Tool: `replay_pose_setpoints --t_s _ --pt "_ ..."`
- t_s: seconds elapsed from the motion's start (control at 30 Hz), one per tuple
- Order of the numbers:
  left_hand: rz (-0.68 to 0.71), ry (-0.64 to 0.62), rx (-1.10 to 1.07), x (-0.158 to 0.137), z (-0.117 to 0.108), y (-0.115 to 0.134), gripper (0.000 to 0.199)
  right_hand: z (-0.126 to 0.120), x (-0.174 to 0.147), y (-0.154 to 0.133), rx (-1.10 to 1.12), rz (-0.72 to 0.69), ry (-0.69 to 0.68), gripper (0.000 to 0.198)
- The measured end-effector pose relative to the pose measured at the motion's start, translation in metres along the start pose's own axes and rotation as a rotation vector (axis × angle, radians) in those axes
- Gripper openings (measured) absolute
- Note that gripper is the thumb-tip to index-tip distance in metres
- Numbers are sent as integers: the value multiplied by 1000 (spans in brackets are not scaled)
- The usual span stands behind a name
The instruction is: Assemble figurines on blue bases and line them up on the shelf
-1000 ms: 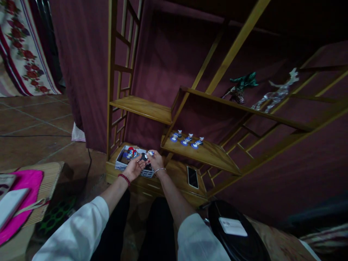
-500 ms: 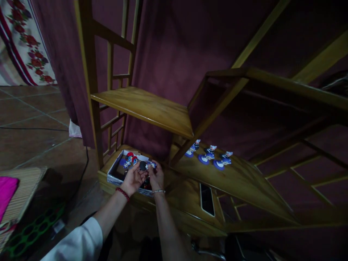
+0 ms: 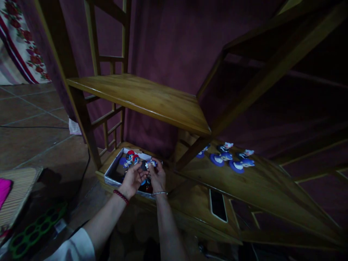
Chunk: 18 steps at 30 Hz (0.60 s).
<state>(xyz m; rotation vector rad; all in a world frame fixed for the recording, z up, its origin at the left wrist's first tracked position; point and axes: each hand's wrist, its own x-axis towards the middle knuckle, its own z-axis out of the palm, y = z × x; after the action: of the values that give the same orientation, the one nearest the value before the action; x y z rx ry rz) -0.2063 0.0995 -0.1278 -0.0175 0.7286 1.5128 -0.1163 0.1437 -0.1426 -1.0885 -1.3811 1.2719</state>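
we hold a small figurine (image 3: pixel 151 164) with a dark round base just above the right part of the open box (image 3: pixel 110 180). our right hand (image 3: pixel 158 177) is closed around it, thumb and fingers pinching its pale and blue body over the box's right end. our left hand (image 3: pixel 133 182), palm turned up over the middle of the box, has its fingers loosely curled and its thumb beside the dark base; we cannot tell whether it grips the base or only touches it. a red bead bracelet (image 3: pixel 121 196) on our left wrist and a silvery bracelet (image 3: pixel 160 193) on our right show just in front of the box. inside the box, near its back, we see two red-topped figures (image 3: pixel 132 157). to the right of the box, more figures (image 3: pixel 221 158) with purple bases stand on a wooden shelf (image 3: pixel 212 180), and a phone (image 3: pixel 218 205) lies below them, also right of the box. another wooden board (image 3: pixel 141 94) runs above the box.
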Motion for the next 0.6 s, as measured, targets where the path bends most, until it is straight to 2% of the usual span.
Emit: replay_pose_setpoints --t_s 0.23,0.47,0.6 --pt "22 -3 -6 2 2 -1 9 -5 2 0 32 11 -57 39" --pt "15 -9 -2 5 1 -3 13 -11 6 6 9 34 -19 40" --pt "16 18 -8 7 2 -6 8 -12 10 8 -20 34 -7 37"
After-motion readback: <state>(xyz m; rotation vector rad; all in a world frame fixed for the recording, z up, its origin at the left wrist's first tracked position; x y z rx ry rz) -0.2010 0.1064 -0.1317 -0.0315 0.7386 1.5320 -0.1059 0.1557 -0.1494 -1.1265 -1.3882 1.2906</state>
